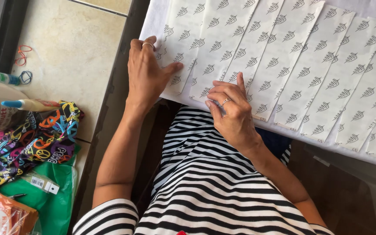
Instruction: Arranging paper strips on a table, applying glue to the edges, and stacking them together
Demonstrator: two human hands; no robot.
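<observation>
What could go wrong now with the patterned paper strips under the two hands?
The patterned strips lie edge to edge, some overlapping, so the left hand or right hand may push neighbours out of line. Their lower ends reach the white table edge and could crease or slip off.

left hand [146, 72] flat, right hand [230, 109] curled

black-and-white striped dress [205, 174]; ringed left hand [146, 72], ringed right hand [231, 111]
</observation>
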